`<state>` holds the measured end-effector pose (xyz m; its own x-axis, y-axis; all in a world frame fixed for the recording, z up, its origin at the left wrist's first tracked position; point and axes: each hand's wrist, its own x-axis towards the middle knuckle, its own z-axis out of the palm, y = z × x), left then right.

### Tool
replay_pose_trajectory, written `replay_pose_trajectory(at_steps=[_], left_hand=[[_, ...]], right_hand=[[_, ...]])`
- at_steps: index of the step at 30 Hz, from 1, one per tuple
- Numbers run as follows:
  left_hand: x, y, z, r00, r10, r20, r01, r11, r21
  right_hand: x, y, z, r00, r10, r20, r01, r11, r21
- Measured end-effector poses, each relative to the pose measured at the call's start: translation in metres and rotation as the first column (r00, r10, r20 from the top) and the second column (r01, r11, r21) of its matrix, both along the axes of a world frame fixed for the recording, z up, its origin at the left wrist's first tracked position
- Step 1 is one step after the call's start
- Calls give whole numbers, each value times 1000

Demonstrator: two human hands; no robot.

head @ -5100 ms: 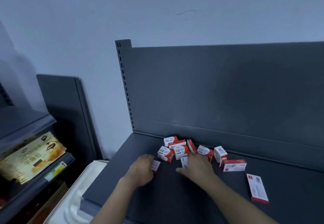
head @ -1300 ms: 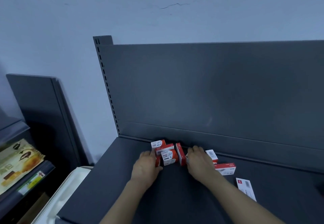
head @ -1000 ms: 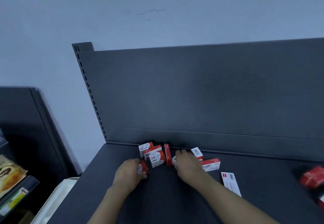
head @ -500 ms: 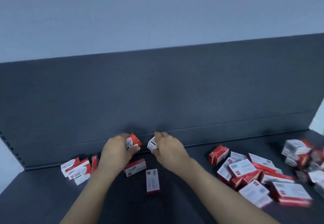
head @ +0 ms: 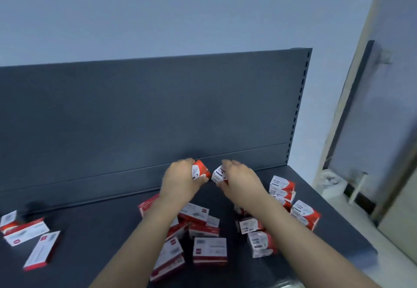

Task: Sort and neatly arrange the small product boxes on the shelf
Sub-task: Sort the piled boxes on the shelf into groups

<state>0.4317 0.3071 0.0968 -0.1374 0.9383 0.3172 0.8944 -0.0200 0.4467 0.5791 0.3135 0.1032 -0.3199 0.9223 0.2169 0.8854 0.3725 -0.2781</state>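
Two bare forearms come in from the bottom edge and cross over a loose heap of red-and-white boxes (head: 209, 250) on the dark shelf (head: 94, 258). The heap lies in the middle and right of the shelf. About fifteen boxes show there, but they overlap, the arms cover some and some are blurred, so no exact count can be given. Several lie flat and a few are stacked near the right side (head: 282, 188). The nearest ones lie close to the shelf's front edge, and the outermost box (head: 305, 214) sits near its right edge.

Well apart at the far left lie three more boxes: a long one (head: 42, 249) lying flat, another flat one (head: 26, 231) behind it and a third (head: 9, 219) cut by the frame. Between these three and the heap the shelf is bare.

Beyond the heap are the two hands, close together. The left hand (head: 180, 181) grips one small box (head: 199, 171). The right hand (head: 242, 180) grips a second small box (head: 218, 175). The two boxes are just beside each other, corner to corner. Whether they touch the shelf cannot be told.

Behind them a bare strip of shelf runs leftward along the one grey back panel (head: 135, 118). The panel's slotted upright (head: 297, 107) closes the right end, with the pale wall (head: 180, 12) above.
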Motion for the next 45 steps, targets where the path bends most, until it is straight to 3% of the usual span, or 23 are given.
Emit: replay_pose_trajectory(at_steps=[10, 21, 26, 36, 41, 45], left_hand=[[101, 29, -6, 988, -137, -69, 132, 989, -68], [92, -7, -22, 969, -207, -138, 157, 939, -307], [92, -13, -37, 971, -228, -70, 189, 915, -357], [103, -14, -56, 966, -134, 220, 215, 890, -402], [100, -17, -49, 980, -165, 113, 196, 904, -379], [91, -20, -31, 989, -137, -51, 124, 971, -205]], right_hand=[[98, 30, -8, 995, -104, 10, 104, 994, -13], [103, 9, -17, 997, -80, 7, 80, 995, -62], [94, 2, -24, 993, -117, 17, 118, 989, -88], [97, -7, -26, 990, -141, 31, 142, 989, -30], [96, -9, -26, 992, -122, 37, 123, 992, -23], [87, -8, -17, 994, -102, 33, 101, 994, 26]])
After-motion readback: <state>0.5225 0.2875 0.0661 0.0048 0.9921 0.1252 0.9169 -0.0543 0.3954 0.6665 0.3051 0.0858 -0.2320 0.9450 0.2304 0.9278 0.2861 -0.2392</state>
